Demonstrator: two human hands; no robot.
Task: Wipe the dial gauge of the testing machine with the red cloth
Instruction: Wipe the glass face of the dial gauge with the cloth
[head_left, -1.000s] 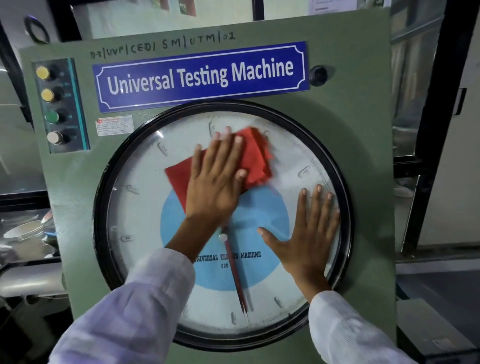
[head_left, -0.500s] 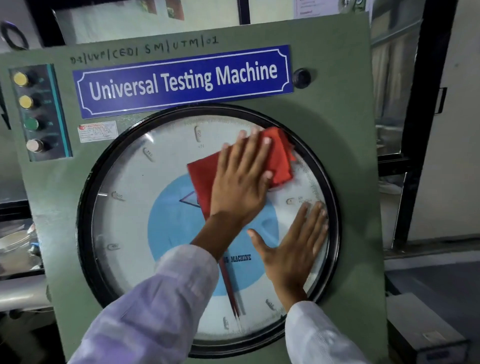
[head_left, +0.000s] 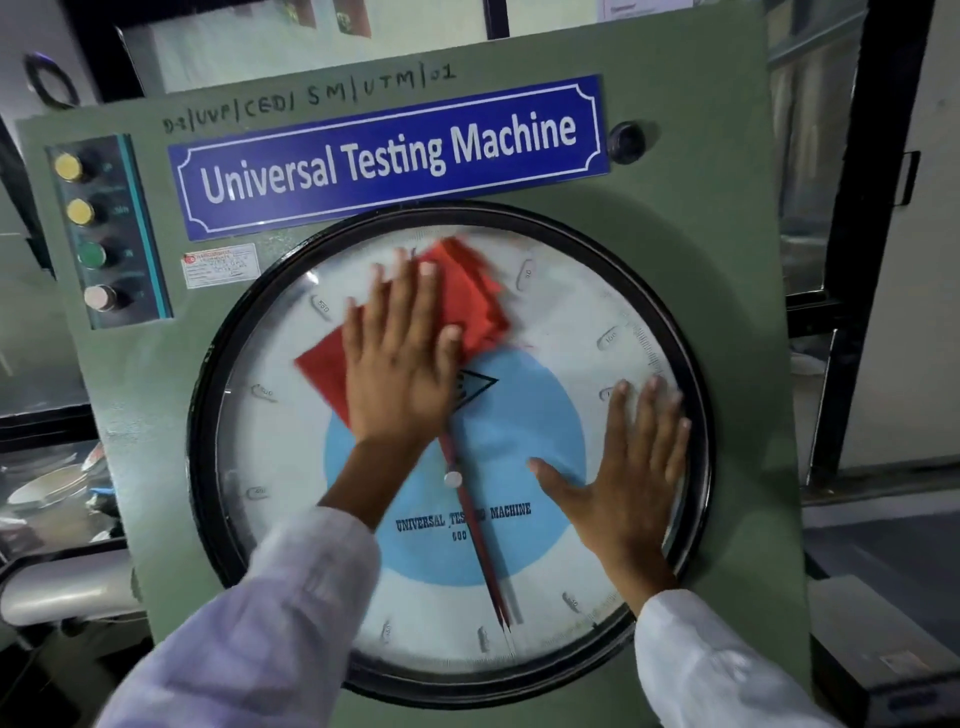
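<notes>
The big round dial gauge (head_left: 291, 457) has a black rim, a white face, a blue centre disc and a red pointer hanging down. It fills the green front panel of the testing machine (head_left: 691, 171). My left hand (head_left: 400, 364) lies flat, fingers spread, and presses the red cloth (head_left: 467, 296) against the upper middle of the glass; the cloth sticks out to the upper right and lower left of the palm. My right hand (head_left: 623, 478) rests flat and bare on the right side of the glass, fingertips near the rim.
A blue nameplate (head_left: 389, 156) sits above the gauge. Left of it is a dark strip with several coloured push buttons (head_left: 88, 234). A black knob (head_left: 626, 139) is at the upper right. A dark door frame (head_left: 862, 260) stands at the right, a grey box (head_left: 883, 649) below it.
My left hand has slid the red cloth leftward and a little up across the glass, from the upper right toward the top middle. My right hand has stayed flat on the right side.
</notes>
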